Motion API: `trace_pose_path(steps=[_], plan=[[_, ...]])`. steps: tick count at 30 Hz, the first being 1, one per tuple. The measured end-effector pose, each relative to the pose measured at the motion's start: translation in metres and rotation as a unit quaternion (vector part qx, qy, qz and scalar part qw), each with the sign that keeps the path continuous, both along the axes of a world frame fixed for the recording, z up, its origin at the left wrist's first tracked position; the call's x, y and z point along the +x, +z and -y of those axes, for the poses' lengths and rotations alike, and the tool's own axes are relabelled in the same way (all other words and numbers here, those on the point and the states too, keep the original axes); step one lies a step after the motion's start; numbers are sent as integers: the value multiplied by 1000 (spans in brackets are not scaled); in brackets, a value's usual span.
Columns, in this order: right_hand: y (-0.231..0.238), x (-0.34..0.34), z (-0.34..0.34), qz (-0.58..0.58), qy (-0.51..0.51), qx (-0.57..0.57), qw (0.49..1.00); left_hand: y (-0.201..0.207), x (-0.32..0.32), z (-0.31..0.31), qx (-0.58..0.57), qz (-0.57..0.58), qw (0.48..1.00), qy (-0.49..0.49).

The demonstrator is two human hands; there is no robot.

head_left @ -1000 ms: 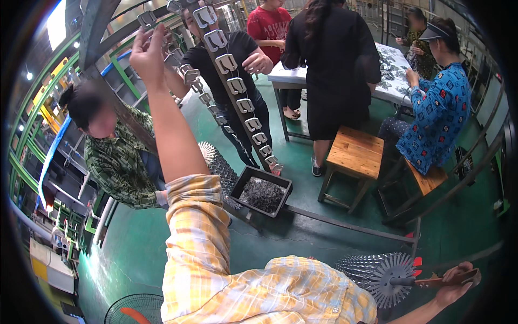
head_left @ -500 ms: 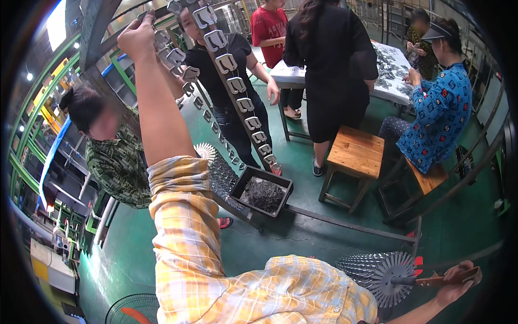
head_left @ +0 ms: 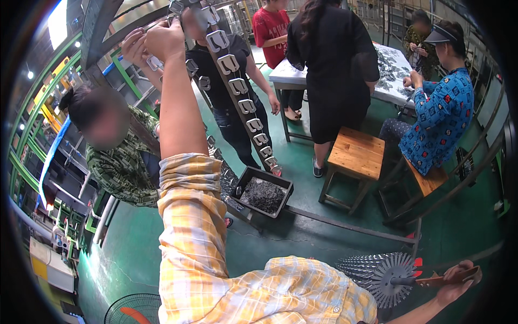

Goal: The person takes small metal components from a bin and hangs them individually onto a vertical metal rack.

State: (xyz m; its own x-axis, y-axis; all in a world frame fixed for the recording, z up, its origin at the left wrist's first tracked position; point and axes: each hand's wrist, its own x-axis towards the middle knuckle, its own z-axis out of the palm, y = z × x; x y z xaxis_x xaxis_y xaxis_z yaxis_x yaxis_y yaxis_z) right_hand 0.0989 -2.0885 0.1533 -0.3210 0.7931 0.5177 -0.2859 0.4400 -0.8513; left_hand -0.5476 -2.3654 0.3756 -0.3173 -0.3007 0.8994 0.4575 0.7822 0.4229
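Note:
My left hand is raised at the upper left, its fingers closed on a small metal piece beside a hanging row of such pieces. Bent plate-like metal pieces line a dark upright strip. Another person's hand is close beside mine, fingers bent. At the lower right my right hand grips a flat brown bar. That bar meets a grey rod at the centre of a spoked metal disc, which fronts a long stack of shiny blades.
A black tray of small dark parts sits on a low metal frame. A wooden stool stands right of it. Several people are around a white-topped table. A person in green is at left, near a fan.
My left hand has moved right, from the dark beam to the hanging pieces. Another person's hand has come up beside it. The person in green has leaned right. My right hand stays put.

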Motion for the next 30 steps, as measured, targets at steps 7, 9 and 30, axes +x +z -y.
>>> trace_pose_path(steps=[7,9,30], plan=[[5,-8,8,-12,-24,-9,1000,-10,-19,-8,44,-44,997,-36],[6,-7,10,-14,-28,-8,999,-11,-21,-11,47,-51,997,-40],[-1,1,9,-17,-35,-7,999,-29,20,-5,68,-113,981,-141]])
